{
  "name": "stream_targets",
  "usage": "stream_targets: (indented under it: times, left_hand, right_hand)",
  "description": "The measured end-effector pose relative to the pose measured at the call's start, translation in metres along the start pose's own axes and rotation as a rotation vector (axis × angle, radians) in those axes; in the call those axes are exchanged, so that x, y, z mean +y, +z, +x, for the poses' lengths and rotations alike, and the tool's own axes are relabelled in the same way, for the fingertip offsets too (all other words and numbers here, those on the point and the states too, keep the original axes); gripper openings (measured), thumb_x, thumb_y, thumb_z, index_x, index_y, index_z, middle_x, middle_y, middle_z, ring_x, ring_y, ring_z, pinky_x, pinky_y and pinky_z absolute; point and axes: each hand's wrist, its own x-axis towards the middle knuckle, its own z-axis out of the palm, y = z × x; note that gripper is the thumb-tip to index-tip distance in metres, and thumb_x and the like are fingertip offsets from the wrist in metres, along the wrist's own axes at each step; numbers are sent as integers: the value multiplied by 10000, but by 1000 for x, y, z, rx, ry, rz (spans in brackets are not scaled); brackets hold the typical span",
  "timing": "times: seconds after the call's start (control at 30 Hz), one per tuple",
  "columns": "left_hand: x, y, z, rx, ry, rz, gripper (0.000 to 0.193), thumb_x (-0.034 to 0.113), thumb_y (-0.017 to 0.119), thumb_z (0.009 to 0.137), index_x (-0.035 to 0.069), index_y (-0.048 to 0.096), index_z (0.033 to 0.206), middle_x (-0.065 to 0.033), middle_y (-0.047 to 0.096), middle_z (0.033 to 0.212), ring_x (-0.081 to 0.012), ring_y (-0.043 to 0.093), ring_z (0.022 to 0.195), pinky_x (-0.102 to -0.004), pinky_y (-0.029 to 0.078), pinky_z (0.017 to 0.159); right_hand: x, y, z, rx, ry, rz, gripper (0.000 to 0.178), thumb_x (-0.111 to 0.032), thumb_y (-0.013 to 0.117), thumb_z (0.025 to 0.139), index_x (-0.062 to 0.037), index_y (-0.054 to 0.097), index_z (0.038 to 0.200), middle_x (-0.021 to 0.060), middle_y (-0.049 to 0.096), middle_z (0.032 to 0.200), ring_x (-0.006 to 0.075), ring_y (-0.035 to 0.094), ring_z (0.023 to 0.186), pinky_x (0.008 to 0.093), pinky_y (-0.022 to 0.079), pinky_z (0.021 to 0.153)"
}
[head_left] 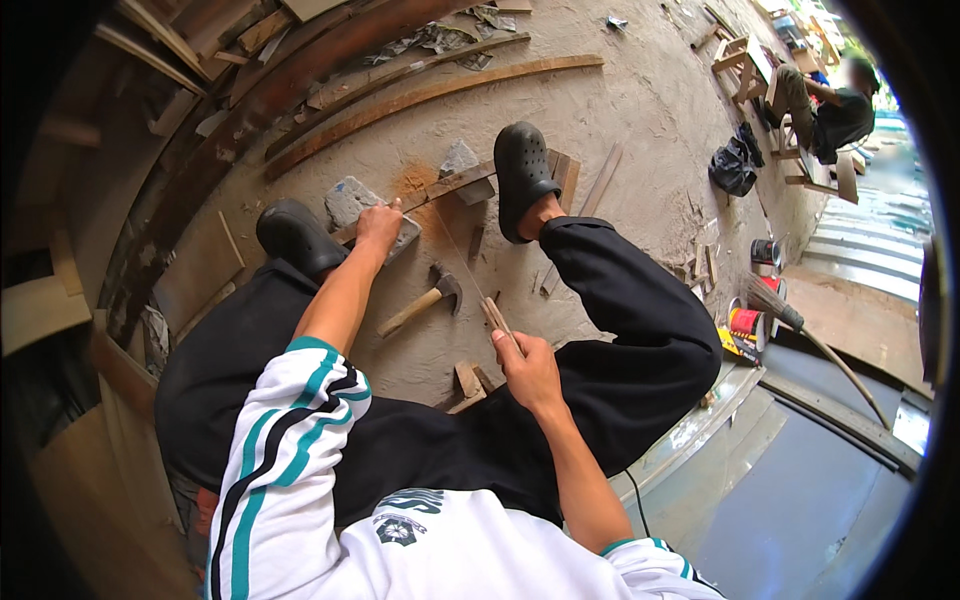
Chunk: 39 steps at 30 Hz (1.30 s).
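Observation:
My right hand [530, 372] is closed round the wooden handle of a handsaw [496, 318]. Its thin blade, seen nearly edge-on, reaches forward to a narrow wooden strip [455, 184]. My left hand [379, 228] grips that strip left of the blade, fingers wrapped over it. Grey concrete blocks lie under or beside the strip: one by my left hand [348, 200], another [460, 158] farther right. My right foot, in a black clog [520, 180], rests at the strip's right part. Orange-brown sawdust [412, 182] is heaped beyond it. Between my arms lies a claw hammer [408, 312].
Long boards [440, 105] lie across the far ground. Small wood offcuts [468, 382] are near my lap. To the right stand paint cans [765, 254], a broom [775, 300] and a black plastic bag [736, 165]. Another person [835, 115] sits at the far right.

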Motion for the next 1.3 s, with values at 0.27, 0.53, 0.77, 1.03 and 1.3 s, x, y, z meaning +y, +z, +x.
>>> stream_targets:
  times: [0.27, 0.53, 0.77, 1.03, 1.3]
  left_hand:
    - [11, 0, 11, -29, 98, 91, 432, 93, 459, 941, 31, 524, 1363, -142, 728, 941, -268, 707, 914, -382, 574, 732]
    - [-3, -6, 3, -60, 81, 111, 439, 90, 445, 944, 52, 518, 1375, -151, 721, 957, -284, 709, 889, -391, 571, 717]
    - [2, -1, 9, -38, 92, 110, 440, 90, 437, 945, 81, 527, 1375, -148, 717, 946, -290, 713, 849, -392, 567, 691]
    - [-5, 7, 5, -3, 113, 80, 413, 90, 435, 948, 44, 548, 1342, -166, 725, 908, -289, 719, 833, -404, 570, 682]
    - [-11, 8, 6, 0, 99, 11, 439, 85, 426, 951, 90, 519, 1380, -184, 707, 927, -295, 712, 830, -415, 574, 669]
  right_hand:
    - [31, 59, 107, 128, -160, 63, 514, -404, 522, 950, 25, 551, 667, 105, 490, 539, 192, 458, 516, 379, 372, 533]
    - [19, 25, 33, 7, -82, 90, 475, -376, 521, 950, 36, 581, 722, 195, 519, 602, 293, 518, 588, 412, 410, 589]
    - [40, 71, 127, 66, -158, 93, 470, -397, 532, 932, 38, 631, 784, 291, 583, 738, 461, 579, 718, 491, 438, 666]
    - [64, 74, 119, 78, -184, 148, 449, -391, 558, 927, 25, 611, 766, 221, 525, 635, 304, 544, 575, 421, 426, 597]
    - [72, 75, 141, 3, -162, 332, 448, -341, 520, 987, -15, 518, 679, 2, 443, 564, 109, 410, 554, 302, 349, 521]
